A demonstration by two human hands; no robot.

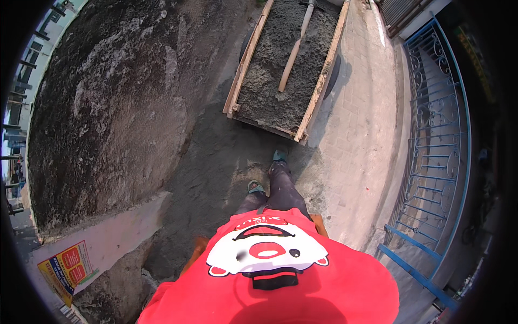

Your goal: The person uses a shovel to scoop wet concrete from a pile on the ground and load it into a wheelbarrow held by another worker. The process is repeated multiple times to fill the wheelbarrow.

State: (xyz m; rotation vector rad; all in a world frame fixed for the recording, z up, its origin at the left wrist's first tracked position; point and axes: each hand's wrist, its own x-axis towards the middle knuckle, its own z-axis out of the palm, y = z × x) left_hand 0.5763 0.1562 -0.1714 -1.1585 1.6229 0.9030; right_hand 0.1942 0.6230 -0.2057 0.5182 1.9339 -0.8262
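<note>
Only a bit of my left arm (197, 250) and a bit of my right arm (319, 224) show, at the sides of my red shirt (329, 281). The shirt covers the rest, and neither hand can be seen. Ahead of my feet stands a wooden-sided cart (236, 81) filled with wet grey mortar or concrete (259, 70). A long wooden handle (291, 60) lies on the mix, its tool head (312, 4) cut off by the top edge of the picture.
A rough, dark-stained wall (108, 108) rises on the left, with a colourful poster (67, 272) low on it. Paving (356, 129) runs along the right, beside a blue metal gate (437, 135). My sandalled feet (256, 187) stand on grey-smeared ground just behind the cart.
</note>
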